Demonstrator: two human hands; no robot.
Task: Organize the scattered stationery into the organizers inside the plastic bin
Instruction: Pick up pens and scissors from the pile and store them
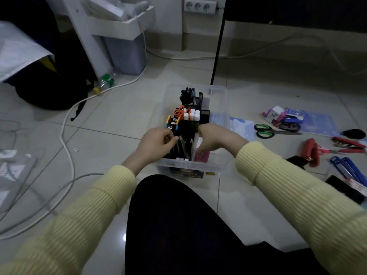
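Head view: the clear bin [224, 108] sits on the floor [119, 120] in front of the person's knee, with a black organizer [186, 132] inside it, packed with pens and white-capped markers [191, 114]. The left hand [156, 144] is at the organizer's near left side, its fingers [168, 138] curled and pinching a dark item [175, 140] there. The right hand [216, 139] reaches down into the bin beside a pink pad [203, 156]; its fingers are bent downward, and I cannot tell whether they hold anything. Green scissors [264, 131], a red stapler [310, 151] and blue pens [349, 171] lie scattered on the floor to the right.
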